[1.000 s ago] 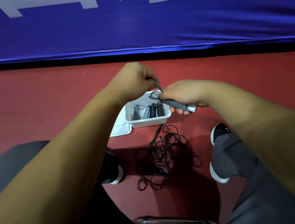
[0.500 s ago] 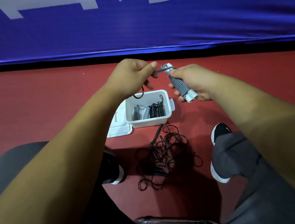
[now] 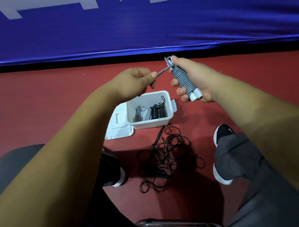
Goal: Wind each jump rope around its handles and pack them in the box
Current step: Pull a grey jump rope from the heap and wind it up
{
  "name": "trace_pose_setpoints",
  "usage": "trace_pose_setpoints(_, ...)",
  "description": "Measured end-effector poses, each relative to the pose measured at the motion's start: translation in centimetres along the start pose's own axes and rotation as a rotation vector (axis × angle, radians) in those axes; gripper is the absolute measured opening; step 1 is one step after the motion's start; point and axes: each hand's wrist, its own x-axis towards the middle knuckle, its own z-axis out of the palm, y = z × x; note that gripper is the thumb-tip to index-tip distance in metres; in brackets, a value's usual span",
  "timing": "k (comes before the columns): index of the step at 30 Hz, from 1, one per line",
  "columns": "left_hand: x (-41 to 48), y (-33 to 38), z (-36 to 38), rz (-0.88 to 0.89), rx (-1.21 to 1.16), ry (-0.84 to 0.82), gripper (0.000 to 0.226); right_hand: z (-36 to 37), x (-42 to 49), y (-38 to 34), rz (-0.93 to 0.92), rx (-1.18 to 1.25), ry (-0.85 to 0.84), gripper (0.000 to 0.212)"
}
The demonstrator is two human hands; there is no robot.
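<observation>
My right hand (image 3: 194, 77) grips a grey jump rope (image 3: 182, 79) wound in tight coils around its two white-ended handles, held above the red floor. My left hand (image 3: 133, 82) pinches the loose grey end of that rope, which runs taut to the top of the bundle. Below the hands stands a white box (image 3: 168, 103) on the floor, holding several wound ropes, grey and black. In front of the box lies a tangled black jump rope (image 3: 166, 155) with its black handles.
The box's white lid (image 3: 118, 124) lies flat at its left side. My two black shoes (image 3: 222, 134) flank the tangled rope. A blue padded barrier (image 3: 138, 24) runs across the back. A metal chair bar (image 3: 177, 223) crosses the bottom.
Both hands have risen from just over the box. The bundle has turned more upright, and my left hand has drawn the rope's end out to the left.
</observation>
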Motion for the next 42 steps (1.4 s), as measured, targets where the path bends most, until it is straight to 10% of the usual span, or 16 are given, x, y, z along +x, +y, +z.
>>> trace_pose_setpoints(20, 0.6, -1.6, 0.3, -0.043, 0.190, -0.086, 0.023, 1.4, -2.0, -0.7, -0.023, -0.093, -0.179, 0.047)
trace_pose_setpoints(35, 0.4, 0.8, 0.1, 0.117, 0.248, -0.077, 0.017, 2.2, -3.0, 0.8, 0.349, -0.380, -0.610, 0.054)
trace_pose_setpoints(42, 0.2, 1.7, 0.2, 0.187, 0.279, 0.010, 0.015, 2.7, -1.6, 2.7, 0.297, -0.607, -0.336, 0.033)
